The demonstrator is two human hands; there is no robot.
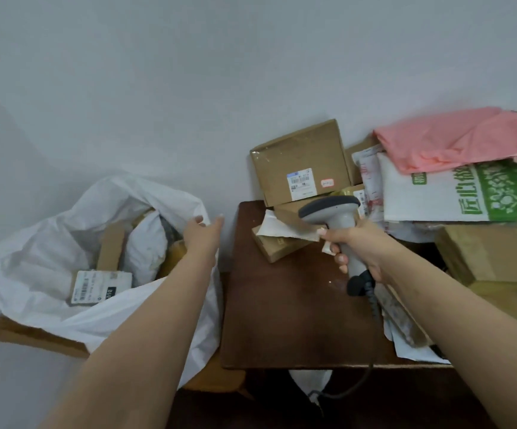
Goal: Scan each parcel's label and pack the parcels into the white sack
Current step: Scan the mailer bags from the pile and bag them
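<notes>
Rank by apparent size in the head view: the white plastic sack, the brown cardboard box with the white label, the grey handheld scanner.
1. White plastic sack, clearly largest.
2. Brown cardboard box with the white label.
3. Grey handheld scanner, smallest, though the right hand hides part of it.

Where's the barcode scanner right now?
In the head view, right of centre: the right hand grips the grey scanner above the brown table, its head just before the stacked cardboard boxes.
</notes>
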